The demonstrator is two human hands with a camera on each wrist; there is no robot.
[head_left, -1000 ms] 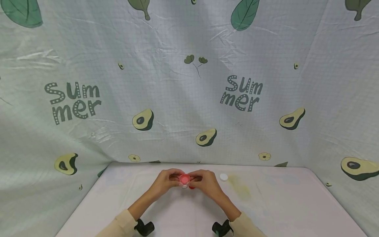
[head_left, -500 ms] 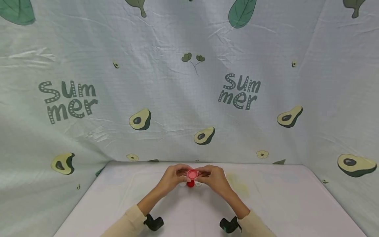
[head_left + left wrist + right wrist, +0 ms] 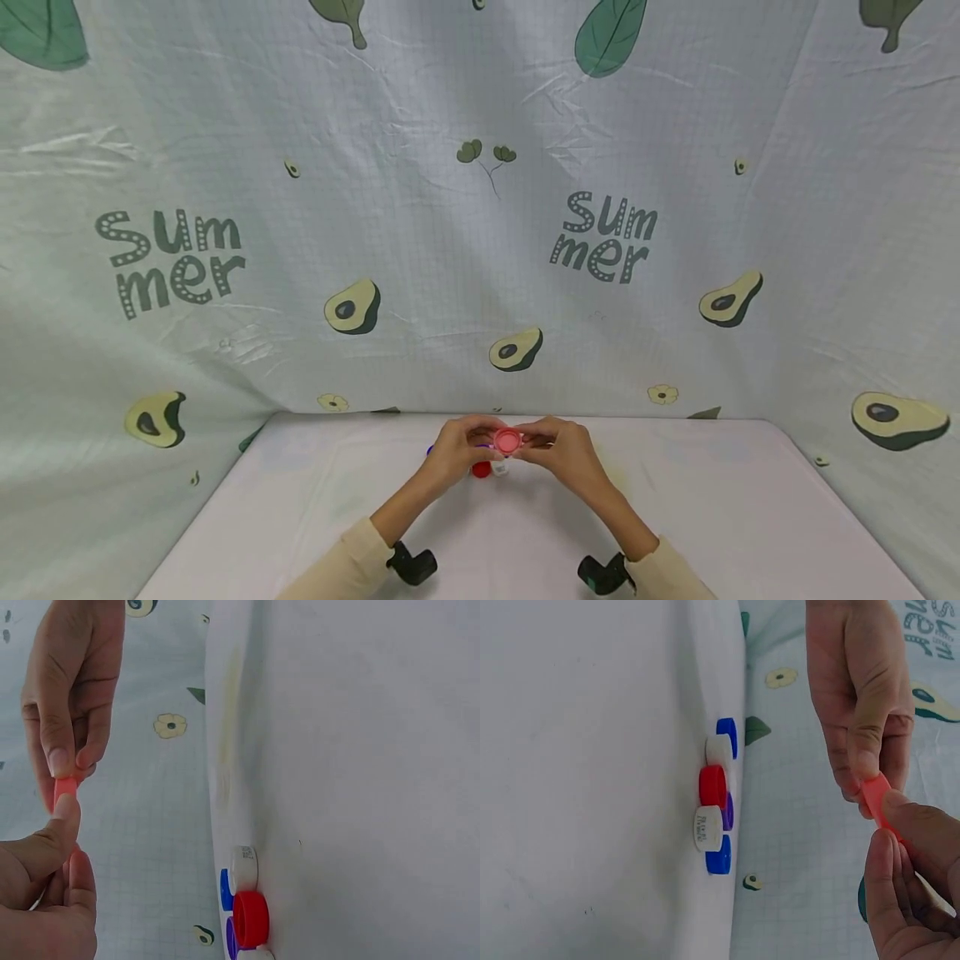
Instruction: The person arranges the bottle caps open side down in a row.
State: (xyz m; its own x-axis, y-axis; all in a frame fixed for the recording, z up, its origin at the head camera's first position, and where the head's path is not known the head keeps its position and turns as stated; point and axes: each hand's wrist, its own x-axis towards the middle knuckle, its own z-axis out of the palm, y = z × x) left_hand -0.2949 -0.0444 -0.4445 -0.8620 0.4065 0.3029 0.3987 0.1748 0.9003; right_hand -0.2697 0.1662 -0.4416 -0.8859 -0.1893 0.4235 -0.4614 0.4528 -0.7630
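Observation:
In the head view, a pink bottle cap (image 3: 507, 442) is held up above the table, its round face toward the head camera. My left hand (image 3: 459, 446) pinches its left side between thumb and fingers. On the opposite side my right hand (image 3: 564, 447) pinches it the same way. Both wrist views show the cap edge-on between the fingertips, partly covered by them. Below the hands a red cap (image 3: 712, 785) stands on its rim, with a lettered white cap (image 3: 708, 829) on one side and another white cap (image 3: 718, 752) on the other.
Behind that row stand a purple cap (image 3: 729, 812), a blue cap (image 3: 718, 855) and a second blue cap (image 3: 727, 737), close to the far edge of the white table (image 3: 720, 500). A patterned sheet (image 3: 450, 250) hangs behind the table.
Both hands have moved right and a little up with the pink cap. The red cap and the lettered white cap now show more below them. A white disc formerly right of the right hand is out of sight.

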